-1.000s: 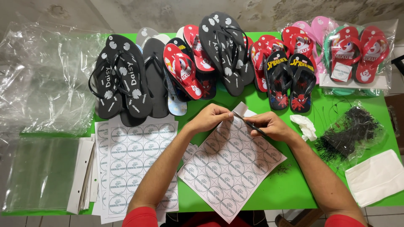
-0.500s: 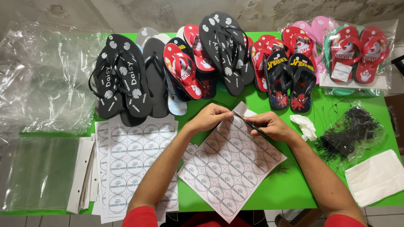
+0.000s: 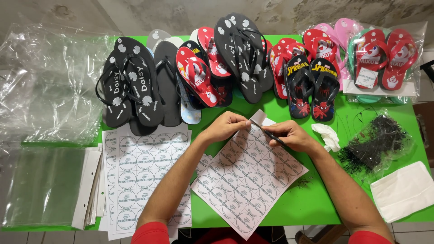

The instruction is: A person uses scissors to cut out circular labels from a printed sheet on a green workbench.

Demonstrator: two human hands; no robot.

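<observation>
Hands work over 1 tilted sheet of round white stickers (image 3: 247, 180) at the near middle of a green table (image 3: 312, 203). Left hand (image 3: 224, 127) pinches the sheet's far corner; right hand (image 3: 289, 135) is closed around a thin dark tool (image 3: 266, 132) touching it. At near left lies 1 stack of similar sticker sheets (image 3: 144, 174). Far across, rows of flip-flops (image 3: 212, 72); 1 clear-bagged pair (image 3: 384, 63) at far right carries a round white label.
</observation>
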